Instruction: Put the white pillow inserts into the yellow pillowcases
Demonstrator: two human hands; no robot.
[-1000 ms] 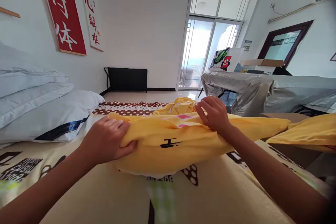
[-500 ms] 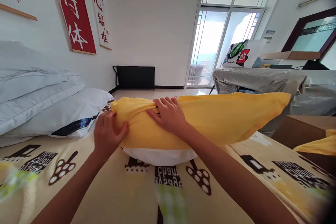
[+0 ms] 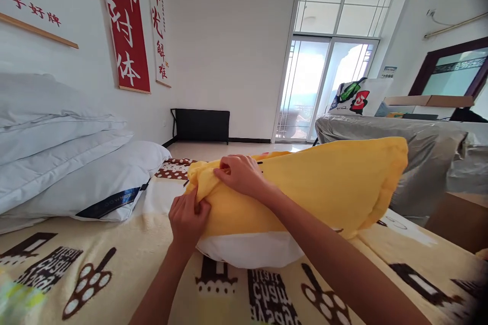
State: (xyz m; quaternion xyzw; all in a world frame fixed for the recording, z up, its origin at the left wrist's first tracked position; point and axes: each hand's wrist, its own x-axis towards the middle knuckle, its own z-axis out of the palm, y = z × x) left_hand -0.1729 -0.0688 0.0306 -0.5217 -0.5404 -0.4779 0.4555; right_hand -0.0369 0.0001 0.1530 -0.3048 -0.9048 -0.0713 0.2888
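Observation:
A yellow pillowcase point(image 3: 328, 183) lies across a white pillow point(image 3: 251, 249) on the patterned blanket point(image 3: 114, 269). The pillow's white lower edge sticks out under the yellow cloth. My left hand point(image 3: 188, 223) pinches the pillowcase's left end, fingers closed on the fabric. Just above it, my right hand point(image 3: 238, 175) grips the same bunched end from the top. The case's right corner stands lifted off the bed.
Stacked white pillows point(image 3: 57, 157) lie at the left against the wall with red banners point(image 3: 125, 25). A table under a grey cover point(image 3: 400, 137) stands at the right, with a brown box point(image 3: 461, 218) below it. Glass balcony doors point(image 3: 324, 91) are behind.
Both hands have come together at the pillowcase's left end. The yellow cloth has been drawn over the pillow and its right end has lifted. The view has shifted right.

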